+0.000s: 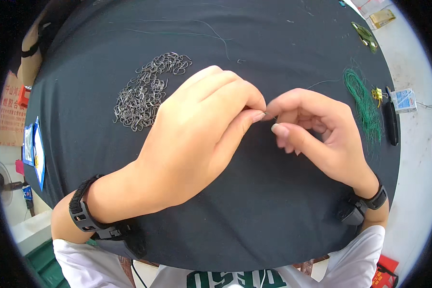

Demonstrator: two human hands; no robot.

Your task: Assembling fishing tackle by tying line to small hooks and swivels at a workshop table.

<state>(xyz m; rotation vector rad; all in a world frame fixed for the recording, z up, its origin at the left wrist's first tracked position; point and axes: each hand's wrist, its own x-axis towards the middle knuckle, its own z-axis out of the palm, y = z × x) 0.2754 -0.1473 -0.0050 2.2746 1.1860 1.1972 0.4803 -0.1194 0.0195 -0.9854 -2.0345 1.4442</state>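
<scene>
My left hand [201, 120] is closed, thumb and index finger pinching something tiny at their tips; what it is stays hidden. Close beside those fingertips is my right hand [317, 129], its index finger reaching to the pinch and its other fingers curled near the thumb. A thin green line [324, 82] shows beyond the right hand, towards a bundle of green line [362, 105] on the right. Left of my left hand lies a heap of small dark metal hooks [140, 101], partly covered by that hand.
A black cloth [254, 211] covers the round-looking table. Loose strands [192, 33] and a single hook [241, 61] lie farther off. To the right are green-handled snips [365, 36], a black pen-like object [390, 120] and a small blue-white box [404, 101]. Blue packets [33, 149] sit at the left edge.
</scene>
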